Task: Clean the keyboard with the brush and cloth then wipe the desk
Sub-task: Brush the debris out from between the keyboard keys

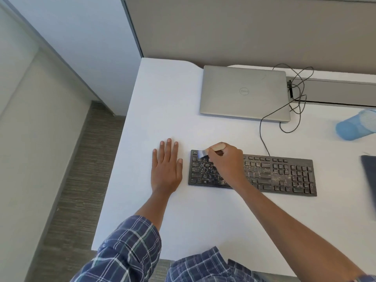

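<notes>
The right hand (pixel 227 162) has its fingers curled round the handle of the brush (pixel 206 153), bristles down on the keys at the ten o'clock corner of the keyboard (pixel 284 177). That grip, low on the handle, looks chosen to give short, firm strokes. The keys are speckled with pale crumbs, thickest under the hand and toward the four o'clock end, so I'd judge the brushing is barely begun.

The left hand (pixel 165 169) lies flat at the keyboard's nine o'clock, fingers straight and spread, holding nothing. It is just beside the keyboard without touching it, likely there to steady the person.

The keyboard lies square on the white surface (pixel 162 98). A shut laptop (pixel 244 92) sits at its twelve o'clock, with the cable (pixel 262 135) looping between them. A blue cup (pixel 354 127) lies tipped at two o'clock, and a dark, blurred thing (pixel 369 176) is at three o'clock; whether that is the cloth, I cannot tell.

There is bare room at six o'clock and past the left hand. The surface's edge drops to the floor at nine o'clock, so crumbs swept that way could fall off.
</notes>
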`<state>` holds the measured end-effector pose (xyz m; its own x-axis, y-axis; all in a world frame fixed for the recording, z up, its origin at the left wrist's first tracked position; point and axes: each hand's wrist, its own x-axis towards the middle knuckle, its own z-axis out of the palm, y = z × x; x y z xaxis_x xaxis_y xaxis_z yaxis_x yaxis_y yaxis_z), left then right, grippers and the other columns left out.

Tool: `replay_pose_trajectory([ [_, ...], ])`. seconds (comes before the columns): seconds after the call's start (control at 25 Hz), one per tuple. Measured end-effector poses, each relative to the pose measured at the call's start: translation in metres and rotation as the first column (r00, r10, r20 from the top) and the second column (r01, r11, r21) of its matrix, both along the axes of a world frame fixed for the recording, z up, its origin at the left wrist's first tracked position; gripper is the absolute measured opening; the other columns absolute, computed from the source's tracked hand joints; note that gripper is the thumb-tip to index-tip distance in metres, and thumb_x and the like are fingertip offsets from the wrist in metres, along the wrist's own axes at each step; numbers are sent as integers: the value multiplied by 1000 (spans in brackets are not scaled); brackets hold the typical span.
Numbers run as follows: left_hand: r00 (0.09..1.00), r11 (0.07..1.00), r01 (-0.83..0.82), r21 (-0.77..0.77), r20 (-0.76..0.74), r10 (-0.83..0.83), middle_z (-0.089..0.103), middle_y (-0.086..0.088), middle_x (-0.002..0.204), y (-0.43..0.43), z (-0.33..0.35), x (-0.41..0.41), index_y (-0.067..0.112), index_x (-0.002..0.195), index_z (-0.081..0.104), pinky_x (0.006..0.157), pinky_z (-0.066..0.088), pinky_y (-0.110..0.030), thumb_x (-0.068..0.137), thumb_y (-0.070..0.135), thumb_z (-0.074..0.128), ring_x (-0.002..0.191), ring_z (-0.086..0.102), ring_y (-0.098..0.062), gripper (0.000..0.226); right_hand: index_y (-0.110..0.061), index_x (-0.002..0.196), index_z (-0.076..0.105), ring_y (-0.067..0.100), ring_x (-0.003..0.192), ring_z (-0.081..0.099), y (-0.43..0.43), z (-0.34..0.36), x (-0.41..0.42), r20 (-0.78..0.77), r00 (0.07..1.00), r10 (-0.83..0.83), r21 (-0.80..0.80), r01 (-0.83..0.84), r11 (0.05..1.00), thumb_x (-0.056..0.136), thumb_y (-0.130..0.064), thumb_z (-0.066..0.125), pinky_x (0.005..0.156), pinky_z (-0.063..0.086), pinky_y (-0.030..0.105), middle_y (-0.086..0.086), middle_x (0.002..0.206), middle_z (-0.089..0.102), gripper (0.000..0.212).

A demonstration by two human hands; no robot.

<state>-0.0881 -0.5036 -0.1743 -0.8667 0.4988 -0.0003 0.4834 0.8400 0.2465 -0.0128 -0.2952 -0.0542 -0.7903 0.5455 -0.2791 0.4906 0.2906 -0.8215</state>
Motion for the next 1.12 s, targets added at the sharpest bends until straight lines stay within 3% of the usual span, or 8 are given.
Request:
replay_pose_trajectory([
  [0.12, 1000, 1000, -5, 2, -16, 6, 2, -2, 182, 2, -1, -2, 21, 174, 13, 134, 10, -56, 111, 38, 29, 168, -2, -26, 67, -34, 82, 77, 26, 70, 74, 3, 3, -4, -26, 999, -44, -18, 43, 999, 94, -27, 73, 66, 63, 48, -9, 72, 77, 14],
  [0.32, 999, 1000, -15, -7, -36, 15, 2, -1, 182, 1, -2, -1, 23, 174, 13, 134, 10, -55, 111, 42, 32, 168, -2, -24, 69, -31, 85, 80, 8, 71, 75, -18, -6, -23, -82, 996, 42, -33, -45, 998, 94, -28, 74, 75, 64, 41, -15, 73, 77, 11],
  [0.44, 999, 1000, -17, 10, -48, 17, 3, 0, 182, 1, -2, 0, 23, 174, 14, 134, 11, -55, 110, 43, 35, 168, -1, -24, 70, -31, 92, 83, 8, 62, 70, -11, -12, -13, -65, 996, 52, 23, -51, 998, 95, -28, 73, 64, 60, 33, -16, 70, 76, 10],
  [0.6, 999, 1000, -22, 18, -39, 22, 3, 0, 182, 1, -3, -1, 23, 174, 15, 134, 12, -56, 109, 44, 39, 168, 0, -24, 73, -37, 85, 78, 3, 55, 62, 11, -12, 0, -56, 998, -15, 88, 20, 996, 94, -22, 74, 53, 46, 17, -17, 69, 75, 17],
  [0.92, 999, 999, 0, 35, -37, 2, 3, -1, 182, -1, -1, -3, 23, 174, 14, 134, 11, -57, 106, 47, 43, 168, -1, -26, 78, -28, 88, 83, 5, 68, 72, -7, -10, -17, -78, 996, 38, 35, -35, 999, 94, -25, 73, 66, 59, 29, -17, 74, 77, 12],
  [1.12, 999, 999, -5, 35, -37, 6, 4, -1, 182, -1, -1, -3, 22, 174, 15, 134, 12, -57, 105, 47, 44, 168, 0, -26, 79, -41, 77, 74, 8, 62, 70, 20, -6, 7, -32, 999, -20, 81, 23, 996, 95, -22, 73, 59, 58, 30, -24, 71, 74, 25],
])
